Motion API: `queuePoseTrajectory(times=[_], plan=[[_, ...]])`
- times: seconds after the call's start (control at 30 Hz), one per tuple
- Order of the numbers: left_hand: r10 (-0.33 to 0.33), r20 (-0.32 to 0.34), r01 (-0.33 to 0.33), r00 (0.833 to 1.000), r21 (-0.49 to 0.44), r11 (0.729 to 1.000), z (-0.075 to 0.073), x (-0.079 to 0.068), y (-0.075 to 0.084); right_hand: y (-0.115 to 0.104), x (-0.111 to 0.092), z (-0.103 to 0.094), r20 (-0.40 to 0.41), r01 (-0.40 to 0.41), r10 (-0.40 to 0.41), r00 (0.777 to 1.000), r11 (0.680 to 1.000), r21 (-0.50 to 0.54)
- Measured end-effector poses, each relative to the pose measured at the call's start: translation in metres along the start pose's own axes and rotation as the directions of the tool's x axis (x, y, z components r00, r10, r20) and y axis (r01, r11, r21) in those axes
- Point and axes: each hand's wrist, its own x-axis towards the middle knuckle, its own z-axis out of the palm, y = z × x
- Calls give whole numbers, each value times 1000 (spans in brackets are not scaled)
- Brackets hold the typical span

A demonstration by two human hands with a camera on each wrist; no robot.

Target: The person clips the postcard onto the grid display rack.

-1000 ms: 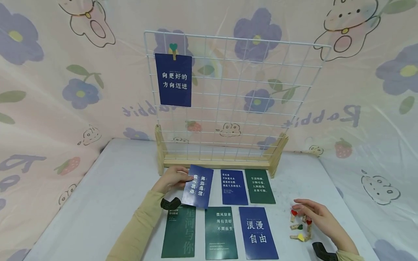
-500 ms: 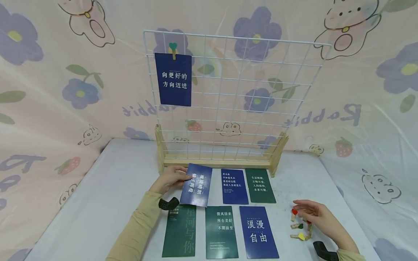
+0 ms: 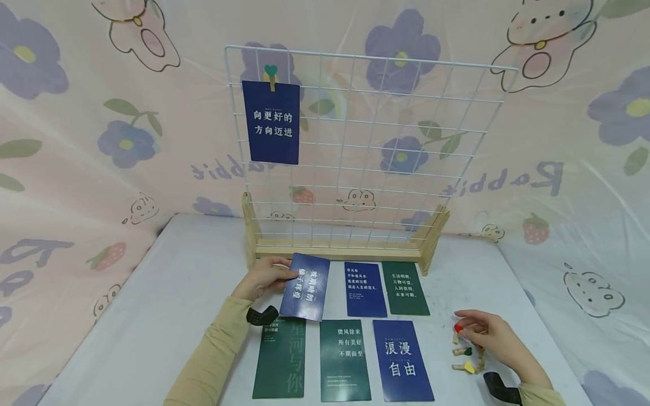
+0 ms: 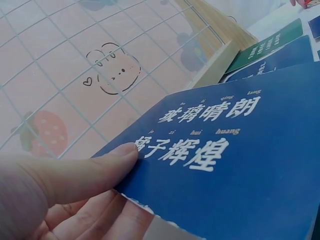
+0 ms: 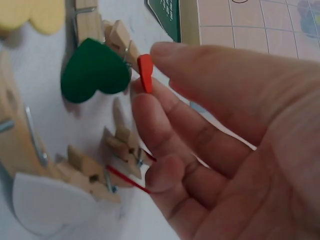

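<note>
My left hand (image 3: 264,279) pinches a blue card (image 3: 304,287) with white lettering by its left edge. In the left wrist view the thumb (image 4: 107,167) lies on the card's face, with the other fingers beneath it. The card is tilted and raised in front of the rack. At the right, my right hand (image 3: 490,332) has thumb and fingertips around the red heart of a small wooden clothespin (image 5: 145,72). Around it lie more clothespins, one with a green heart (image 5: 95,72), one with a yellow heart (image 3: 469,367); others are partly hidden by the fingers.
A white wire grid rack (image 3: 365,152) on wooden feet stands behind. One blue card (image 3: 272,144) hangs at its upper left from a green-heart clothespin (image 3: 271,76). Several blue and green cards, including a green card (image 3: 345,361), lie in rows on the white table (image 3: 167,293).
The left hand and its card have shifted slightly left, then stay nearly still. The right fingers have drawn in around the red-heart clothespin, whose heart has turned and risen a little.
</note>
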Motion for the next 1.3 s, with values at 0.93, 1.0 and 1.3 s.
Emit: queuePoseTrajectory(times=[0.93, 1.0, 1.3], plan=[[34, -6, -34, 999, -5, 999, -4, -3, -2, 0, 5, -5, 85, -23, 19, 996, 999, 38], [35, -10, -35, 999, -1, 999, -4, -3, -3, 1, 6, -5, 89, -21, 17, 996, 999, 40], [43, -10, -43, 999, 1, 999, -5, -1, -6, 4, 6, -7, 156, 24, -43, 987, 993, 119]])
